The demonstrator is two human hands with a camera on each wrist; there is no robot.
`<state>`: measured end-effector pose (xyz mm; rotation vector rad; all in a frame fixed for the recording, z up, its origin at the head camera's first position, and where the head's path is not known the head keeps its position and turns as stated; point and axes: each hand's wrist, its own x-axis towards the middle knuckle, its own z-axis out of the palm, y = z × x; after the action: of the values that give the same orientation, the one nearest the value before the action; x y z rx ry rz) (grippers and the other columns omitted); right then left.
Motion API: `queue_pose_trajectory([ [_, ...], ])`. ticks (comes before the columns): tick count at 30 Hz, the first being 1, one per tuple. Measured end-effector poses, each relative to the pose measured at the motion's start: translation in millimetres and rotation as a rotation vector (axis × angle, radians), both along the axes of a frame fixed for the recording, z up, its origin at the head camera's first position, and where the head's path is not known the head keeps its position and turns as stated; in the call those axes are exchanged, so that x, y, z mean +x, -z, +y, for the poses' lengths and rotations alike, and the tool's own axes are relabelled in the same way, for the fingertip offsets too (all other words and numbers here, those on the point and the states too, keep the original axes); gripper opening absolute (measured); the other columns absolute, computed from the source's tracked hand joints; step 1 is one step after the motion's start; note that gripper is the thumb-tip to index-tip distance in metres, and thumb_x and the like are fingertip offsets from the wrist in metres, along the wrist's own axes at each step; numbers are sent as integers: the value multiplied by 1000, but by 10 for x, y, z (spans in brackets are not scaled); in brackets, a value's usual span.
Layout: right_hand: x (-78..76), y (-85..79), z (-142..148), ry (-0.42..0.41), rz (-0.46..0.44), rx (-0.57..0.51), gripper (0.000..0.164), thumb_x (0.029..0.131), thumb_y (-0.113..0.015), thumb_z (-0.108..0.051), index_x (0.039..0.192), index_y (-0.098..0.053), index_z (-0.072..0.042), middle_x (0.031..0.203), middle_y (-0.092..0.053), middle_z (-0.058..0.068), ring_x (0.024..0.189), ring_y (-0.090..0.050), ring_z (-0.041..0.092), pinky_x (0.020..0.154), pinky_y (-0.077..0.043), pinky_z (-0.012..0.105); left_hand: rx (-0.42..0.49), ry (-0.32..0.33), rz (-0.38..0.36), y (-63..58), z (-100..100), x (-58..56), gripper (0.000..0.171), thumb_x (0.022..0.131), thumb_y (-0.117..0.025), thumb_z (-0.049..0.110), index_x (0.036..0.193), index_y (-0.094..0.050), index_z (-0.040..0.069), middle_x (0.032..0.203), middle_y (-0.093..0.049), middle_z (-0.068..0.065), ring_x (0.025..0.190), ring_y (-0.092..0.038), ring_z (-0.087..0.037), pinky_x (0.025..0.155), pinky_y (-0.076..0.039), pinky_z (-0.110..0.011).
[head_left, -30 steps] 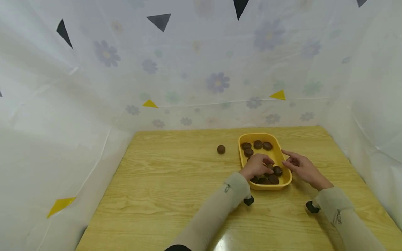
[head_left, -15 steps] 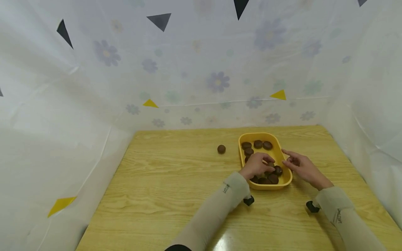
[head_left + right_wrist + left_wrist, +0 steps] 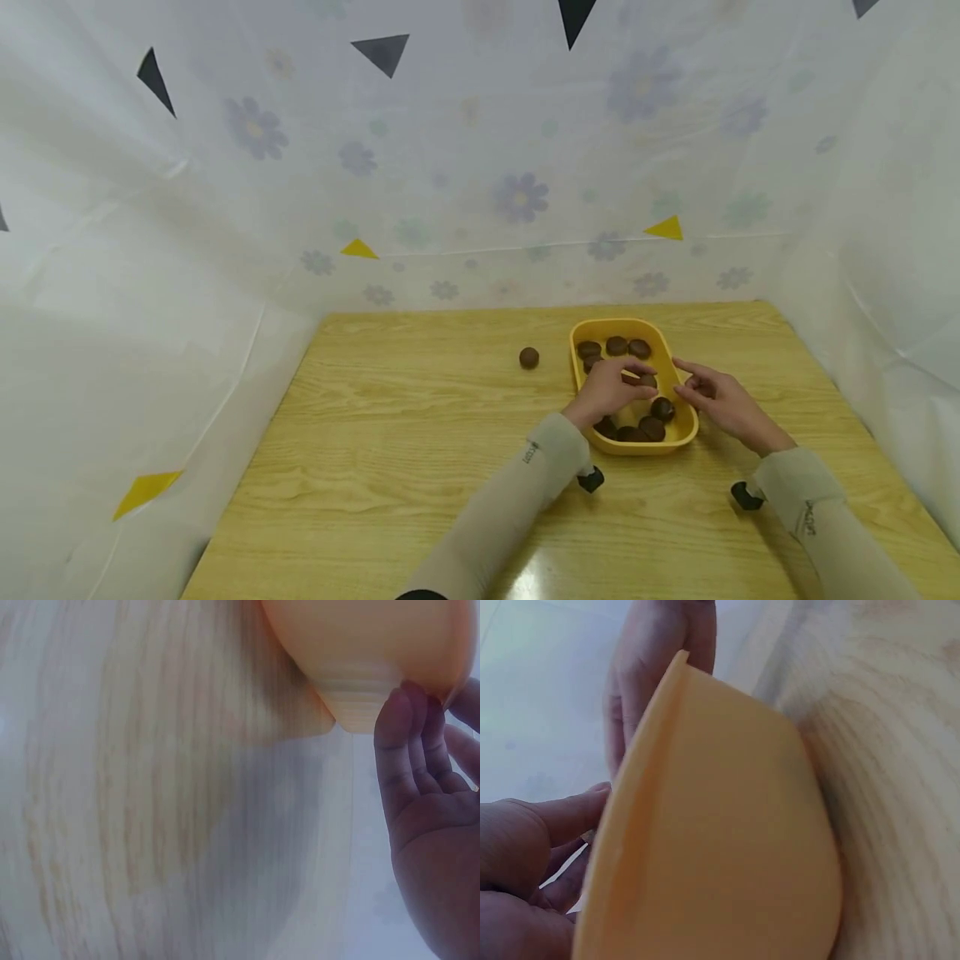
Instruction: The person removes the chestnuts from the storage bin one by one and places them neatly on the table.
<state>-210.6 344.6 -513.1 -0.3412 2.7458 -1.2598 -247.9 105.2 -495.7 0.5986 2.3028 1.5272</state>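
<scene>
My left hand point(image 3: 606, 389) reaches over the near-left side of a yellow plastic tray point(image 3: 573, 327). Between thumb and fingers it pinches a chestnut point(image 3: 647, 382), which hangs over the tray's middle. In the left wrist view the tray wall point(image 3: 727, 817) stands in front of part of that hand point(image 3: 521, 855), and the chestnut is hidden. My right hand point(image 3: 723, 404) rests its fingertips at the tray's right rim. In the right wrist view its loosely bent fingers point(image 3: 394, 739) touch the tray's outer wall point(image 3: 367, 645).
Several more chestnuts lie in the tray, among them a shiny one point(image 3: 663, 408) on the right and one point(image 3: 639, 348) at the far end. A single chestnut point(image 3: 528, 358) lies on the wooden table point(image 3: 405, 433), left of the tray. White flowered sheeting point(image 3: 480, 167) surrounds the table.
My left hand has lifted a chestnut from the near part of the tray and moved it slightly away from me. My right hand stays at the rim.
</scene>
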Motion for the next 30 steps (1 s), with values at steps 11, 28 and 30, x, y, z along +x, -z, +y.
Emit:
queue_pose_trajectory([
  [11,2,-28,13,1,28,9,62,110,-53,-32,160,-35,-1,102,-64,12,84,-64,8,67,-52,27,70,-38,49,-241,-304,-146,25,97,-75,23,123,-75,24,119,-70,7,105,-68,-8,82,-59,-23],
  [28,16,-5,53,1,27,-2,62,110,-54,-32,161,-35,-2,103,-61,12,84,-62,8,66,-49,27,113,-145,88,-288,-891,-325,30,97,-76,24,127,-72,24,126,-67,5,115,-66,-15,91,-59,-28],
  [30,14,1,52,3,33,-5,62,110,-54,-31,160,-36,-1,102,-62,12,82,-62,8,64,-48,27,123,-155,92,-289,-980,-351,31,97,-75,23,128,-72,24,126,-68,3,116,-67,-17,94,-59,-32],
])
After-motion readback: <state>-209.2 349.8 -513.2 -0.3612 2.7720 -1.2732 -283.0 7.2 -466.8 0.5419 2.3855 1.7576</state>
